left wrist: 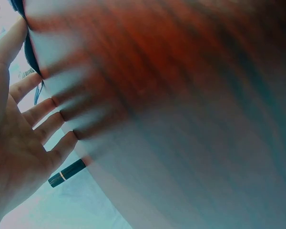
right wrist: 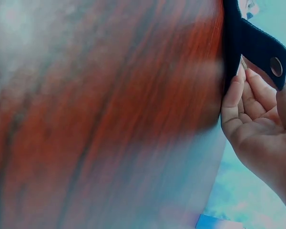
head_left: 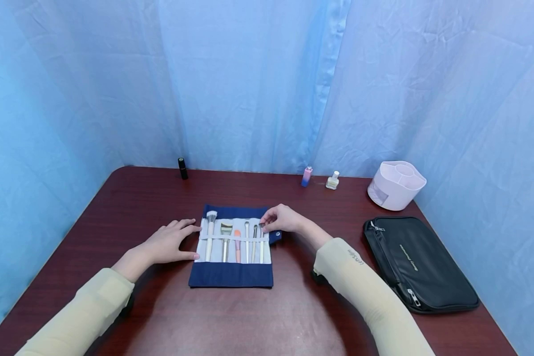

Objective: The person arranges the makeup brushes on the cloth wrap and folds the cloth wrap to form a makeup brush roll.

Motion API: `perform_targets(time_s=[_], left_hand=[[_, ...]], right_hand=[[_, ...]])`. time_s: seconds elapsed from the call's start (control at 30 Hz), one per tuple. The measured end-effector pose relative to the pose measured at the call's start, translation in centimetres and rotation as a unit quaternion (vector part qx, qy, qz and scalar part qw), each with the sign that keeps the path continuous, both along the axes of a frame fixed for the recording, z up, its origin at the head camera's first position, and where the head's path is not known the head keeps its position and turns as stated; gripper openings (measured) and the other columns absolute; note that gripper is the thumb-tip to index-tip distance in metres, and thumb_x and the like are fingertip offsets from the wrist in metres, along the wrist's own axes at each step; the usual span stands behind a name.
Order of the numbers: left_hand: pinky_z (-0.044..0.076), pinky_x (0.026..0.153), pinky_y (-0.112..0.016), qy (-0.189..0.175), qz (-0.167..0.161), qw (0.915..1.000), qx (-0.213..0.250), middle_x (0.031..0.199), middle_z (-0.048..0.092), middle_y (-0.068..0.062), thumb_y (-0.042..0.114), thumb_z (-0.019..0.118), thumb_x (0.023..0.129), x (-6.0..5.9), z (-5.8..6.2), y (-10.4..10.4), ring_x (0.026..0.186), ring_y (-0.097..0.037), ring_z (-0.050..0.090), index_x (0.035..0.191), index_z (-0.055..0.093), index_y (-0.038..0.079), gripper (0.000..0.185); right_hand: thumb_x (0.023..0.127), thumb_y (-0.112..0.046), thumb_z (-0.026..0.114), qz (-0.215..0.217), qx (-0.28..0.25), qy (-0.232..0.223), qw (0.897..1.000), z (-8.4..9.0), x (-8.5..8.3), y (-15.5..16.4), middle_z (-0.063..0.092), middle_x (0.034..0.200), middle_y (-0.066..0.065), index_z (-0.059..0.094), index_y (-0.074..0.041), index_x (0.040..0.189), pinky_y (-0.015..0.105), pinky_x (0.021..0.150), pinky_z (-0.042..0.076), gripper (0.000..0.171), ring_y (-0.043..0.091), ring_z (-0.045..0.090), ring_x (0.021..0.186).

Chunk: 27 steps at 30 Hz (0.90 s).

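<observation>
A navy makeup brush roll point(head_left: 231, 275) lies unfolded on the table, its pale lining facing up. Several brushes stand side by side under its elastic band, among them a white fluffy brush point(head_left: 210, 231), a wide flat brush point(head_left: 225, 237) and a pink one point(head_left: 238, 246). My right hand point(head_left: 283, 219) pinches the top of the slim brush point(head_left: 261, 249) at the far right, whose tip the fingers hide. Beside that hand sticks out the snap tab point(right wrist: 264, 47). My left hand point(head_left: 171, 242) rests with spread fingers at the roll's left edge, fingertips right at the fabric.
Toward the back stand a black lipstick tube point(head_left: 183, 169), a pink-and-blue bottle point(head_left: 306, 177) and a small nail polish bottle point(head_left: 333, 181). At the right are a pale lilac organizer point(head_left: 393, 193) and a black zipped case point(head_left: 427, 267). Blue curtains point(head_left: 249, 89) surround the table.
</observation>
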<state>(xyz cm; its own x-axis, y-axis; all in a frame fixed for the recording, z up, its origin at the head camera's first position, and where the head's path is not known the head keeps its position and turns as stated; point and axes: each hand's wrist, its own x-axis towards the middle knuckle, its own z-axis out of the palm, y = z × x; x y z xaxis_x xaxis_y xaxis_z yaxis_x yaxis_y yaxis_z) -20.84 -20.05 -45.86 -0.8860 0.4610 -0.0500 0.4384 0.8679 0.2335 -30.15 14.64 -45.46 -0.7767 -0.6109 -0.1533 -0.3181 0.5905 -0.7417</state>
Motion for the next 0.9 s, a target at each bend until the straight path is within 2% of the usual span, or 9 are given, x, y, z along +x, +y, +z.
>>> perform_targets(time_s=[0.2, 0.27, 0.37, 0.5, 0.67, 0.77, 0.9], left_hand=[[0.036, 0.097, -0.061, -0.002, -0.005, 1.0, 0.0, 0.145, 0.039, -0.017, 0.062, 0.065, 0.077, -0.2, 0.1, 0.1, 0.128, -0.038, 0.039, 0.139, 0.047, 0.015, 0.081], [0.036, 0.098, -0.061, -0.008, -0.006, 0.9999, 0.002, 0.145, 0.039, -0.018, 0.062, 0.066, 0.077, -0.2, 0.3, 0.1, 0.128, -0.039, 0.039, 0.139, 0.047, 0.015, 0.081], [0.036, 0.097, -0.061, -0.017, -0.006, 0.9998, 0.008, 0.143, 0.041, -0.018, 0.06, 0.067, 0.076, -0.4, 0.7, 0.1, 0.127, -0.038, 0.04, 0.139, 0.047, 0.013, 0.081], [0.035, 0.099, -0.06, -0.018, -0.002, 0.9995, 0.026, 0.142, 0.043, -0.018, 0.055, 0.071, 0.076, -1.2, 1.6, 0.3, 0.127, -0.036, 0.04, 0.139, 0.046, 0.011, 0.081], [0.03, 0.104, -0.059, -0.02, -0.007, 0.9981, 0.058, 0.148, 0.035, -0.018, 0.045, 0.075, 0.076, -2.7, 2.4, 0.7, 0.135, -0.037, 0.033, 0.143, 0.04, 0.008, 0.084], [0.028, 0.107, -0.057, -0.033, -0.019, 0.9968, 0.07, 0.151, 0.03, -0.018, 0.041, 0.075, 0.078, -3.6, 2.2, 0.8, 0.138, -0.036, 0.027, 0.145, 0.036, 0.007, 0.085], [0.026, 0.109, -0.056, -0.051, -0.031, 0.995, 0.08, 0.151, 0.031, -0.019, 0.042, 0.073, 0.08, -4.6, 1.8, 0.9, 0.14, -0.037, 0.025, 0.145, 0.035, 0.004, 0.085]], right_hand=[[0.082, -0.016, 0.074, 0.002, 0.004, 0.034, 0.999, 0.9, 0.4, 0.5, 0.067, 0.094, 0.002, 0.069, -0.009, 0.107, 0.024, 0.07, 0.05, 0.026, 0.012, 0.058, 0.078], [0.083, -0.017, 0.073, 0.003, 0.015, 0.071, 0.997, 1.5, 0.8, 0.7, 0.067, 0.098, 0.002, 0.068, -0.01, 0.111, 0.024, 0.069, 0.05, 0.029, 0.013, 0.057, 0.078], [0.083, -0.019, 0.073, 0.008, 0.035, 0.145, 0.989, 2.7, 1.9, 1.0, 0.065, 0.105, 0.002, 0.066, -0.011, 0.114, 0.027, 0.072, 0.051, 0.032, 0.013, 0.057, 0.083], [0.082, -0.018, 0.074, 0.006, 0.038, 0.22, 0.975, 4.2, 4.2, 1.0, 0.062, 0.109, 0.004, 0.066, -0.008, 0.114, 0.035, 0.08, 0.052, 0.035, 0.019, 0.059, 0.094], [0.081, -0.018, 0.076, 0.0, 0.04, 0.269, 0.962, 4.9, 7.9, 0.5, 0.062, 0.11, 0.004, 0.066, -0.008, 0.113, 0.035, 0.079, 0.053, 0.035, 0.021, 0.059, 0.096], [0.081, -0.019, 0.076, 0.015, 0.049, 0.275, 0.96, 4.5, 10.1, 0.0, 0.062, 0.112, 0.004, 0.065, -0.009, 0.115, 0.033, 0.082, 0.052, 0.037, 0.019, 0.058, 0.1], [0.081, -0.025, 0.075, 0.041, 0.078, 0.251, 0.964, 3.7, 12.6, -0.4, 0.061, 0.118, 0.004, 0.063, -0.012, 0.12, 0.034, 0.088, 0.05, 0.043, 0.017, 0.056, 0.107]])
